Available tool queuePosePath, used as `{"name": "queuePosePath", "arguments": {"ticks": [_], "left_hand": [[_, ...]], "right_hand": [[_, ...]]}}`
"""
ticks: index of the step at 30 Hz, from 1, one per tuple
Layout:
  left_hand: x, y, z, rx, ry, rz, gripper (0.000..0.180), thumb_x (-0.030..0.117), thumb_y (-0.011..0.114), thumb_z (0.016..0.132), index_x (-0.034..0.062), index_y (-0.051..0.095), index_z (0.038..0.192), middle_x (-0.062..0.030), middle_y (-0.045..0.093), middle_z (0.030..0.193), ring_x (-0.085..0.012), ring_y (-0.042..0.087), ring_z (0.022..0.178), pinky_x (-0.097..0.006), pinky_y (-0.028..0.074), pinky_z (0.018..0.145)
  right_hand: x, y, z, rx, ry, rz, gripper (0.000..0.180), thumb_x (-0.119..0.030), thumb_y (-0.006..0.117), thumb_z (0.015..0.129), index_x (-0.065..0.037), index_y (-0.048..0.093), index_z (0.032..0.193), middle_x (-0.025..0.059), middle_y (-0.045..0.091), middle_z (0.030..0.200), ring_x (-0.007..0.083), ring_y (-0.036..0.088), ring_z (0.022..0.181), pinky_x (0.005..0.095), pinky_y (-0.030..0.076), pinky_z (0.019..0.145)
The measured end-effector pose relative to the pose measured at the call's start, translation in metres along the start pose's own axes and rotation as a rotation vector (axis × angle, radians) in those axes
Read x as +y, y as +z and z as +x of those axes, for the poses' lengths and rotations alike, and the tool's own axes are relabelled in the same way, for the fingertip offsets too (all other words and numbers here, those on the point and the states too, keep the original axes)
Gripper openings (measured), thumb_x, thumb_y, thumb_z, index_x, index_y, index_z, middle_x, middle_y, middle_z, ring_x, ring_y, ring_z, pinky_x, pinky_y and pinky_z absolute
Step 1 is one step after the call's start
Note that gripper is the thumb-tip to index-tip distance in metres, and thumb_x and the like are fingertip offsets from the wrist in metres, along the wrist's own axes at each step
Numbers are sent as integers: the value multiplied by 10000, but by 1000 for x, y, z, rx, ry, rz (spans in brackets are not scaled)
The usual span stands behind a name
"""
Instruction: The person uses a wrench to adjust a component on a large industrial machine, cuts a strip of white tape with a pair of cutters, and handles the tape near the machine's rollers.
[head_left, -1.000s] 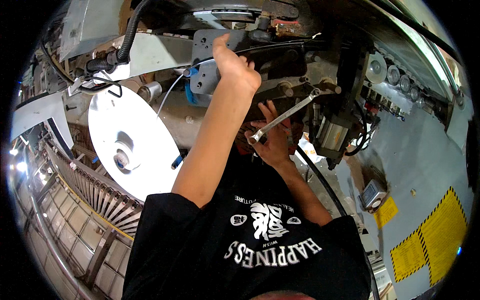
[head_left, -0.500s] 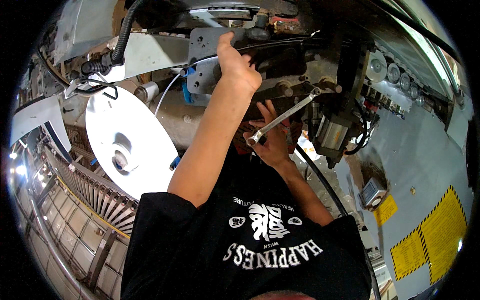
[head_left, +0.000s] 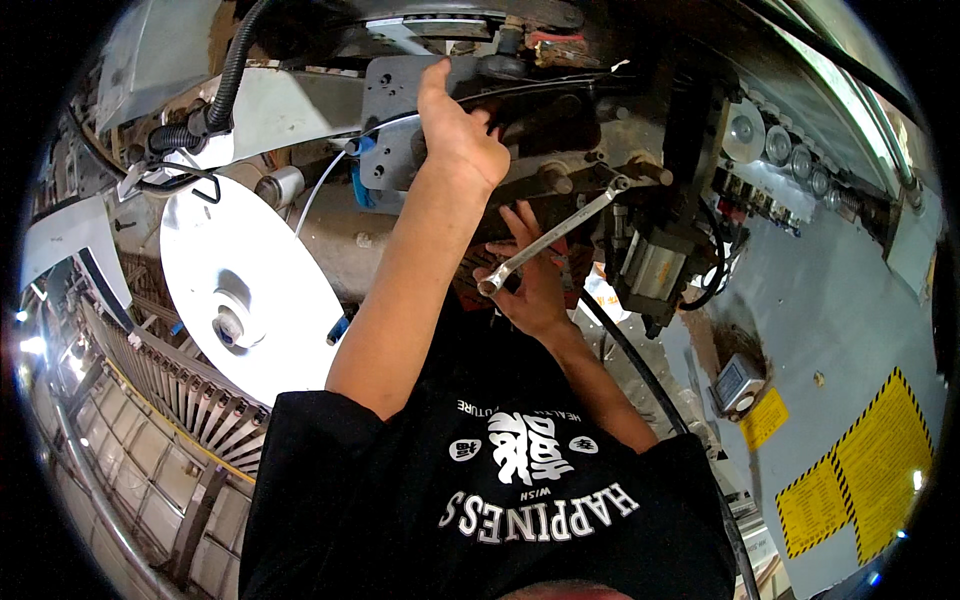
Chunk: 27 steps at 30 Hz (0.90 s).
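Note:
A combination of two ringed ends marks the long silver wrench (head_left: 550,238), which slants across my right hand (head_left: 535,290). That hand is closed round its lower part, with some fingers pointing up behind the shaft. The wrench's upper end lies by the bolts (head_left: 597,158) on the machine; whether it sits on one cannot be told. My left hand (head_left: 462,140) rests against a grey metal plate (head_left: 385,95) with holes. One digit stretches up along the plate, apart from the others, which are partly hidden beside a dark bar.
Left of my forearm stands a large white disc (head_left: 205,280) with a hub. A black corrugated hose (head_left: 238,75) hangs at upper left. To the right are a pneumatic cylinder (head_left: 655,265), a black cable (head_left: 640,360) and a grey panel (head_left: 800,330) with yellow labels.
The whole view has shifted slightly, so things appear a little further left. Both hands and the wrench keep nearly the same place against the machine.

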<state>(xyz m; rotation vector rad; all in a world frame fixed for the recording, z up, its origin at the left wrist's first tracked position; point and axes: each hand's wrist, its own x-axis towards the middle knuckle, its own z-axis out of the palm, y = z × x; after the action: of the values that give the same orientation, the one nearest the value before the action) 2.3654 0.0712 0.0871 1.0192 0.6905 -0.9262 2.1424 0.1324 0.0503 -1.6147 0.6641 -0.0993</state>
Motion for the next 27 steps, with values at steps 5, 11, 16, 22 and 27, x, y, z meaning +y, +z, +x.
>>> {"name": "queuePosePath", "arguments": {"ticks": [5, 11, 16, 22, 27], "left_hand": [[-8, 11, -17, 157, 99, -42, 1026, 635, 623, 853, 76, 212, 1609, -129, 268, 1656, -229, 206, 1535, -382, 24, 1260], [-7, 2, -6, 52, 94, 61, 1105, 645, 630, 850, 54, 153, 1651, -150, 220, 1710, -248, 170, 1572, -383, 7, 1266], [-3, -1, -5, -99, 63, 25, 1031, 625, 632, 863, 62, 227, 1626, -143, 283, 1679, -250, 221, 1542, -398, 14, 1272], [-9, 4, -10, 100, 118, 2, 1063, 609, 639, 867, 78, 151, 1649, -150, 195, 1713, -266, 142, 1580, -406, -16, 1281], [-9, 1, -15, -45, 149, 100, 1196, 592, 653, 872, 34, -48, 1664, -202, 42, 1744, -271, -11, 1621, -383, -42, 1282]], "right_hand": [[-1, -3, -1, -31, 19, 44, 893, -284, 814, 918, -103, 288, 1617, 217, 202, 1697, 347, 611, 1310, 437, 573, 1005], [-4, -5, 1, -40, 11, 2, 885, -227, 808, 916, -104, 288, 1622, 207, 180, 1708, 346, 570, 1357, 438, 566, 1016], [5, 0, 0, 8, -42, 19, 932, -318, 828, 900, -77, 289, 1621, 237, 213, 1687, 302, 700, 1176, 415, 599, 930], [2, -6, 0, -36, -43, -9, 901, -235, 810, 914, -98, 273, 1624, 223, 173, 1702, 334, 632, 1276, 436, 575, 992], [10, -2, 0, -24, -72, -6, 882, -291, 789, 936, -82, 280, 1625, 233, 190, 1696, 334, 680, 1201, 437, 578, 982]]}}
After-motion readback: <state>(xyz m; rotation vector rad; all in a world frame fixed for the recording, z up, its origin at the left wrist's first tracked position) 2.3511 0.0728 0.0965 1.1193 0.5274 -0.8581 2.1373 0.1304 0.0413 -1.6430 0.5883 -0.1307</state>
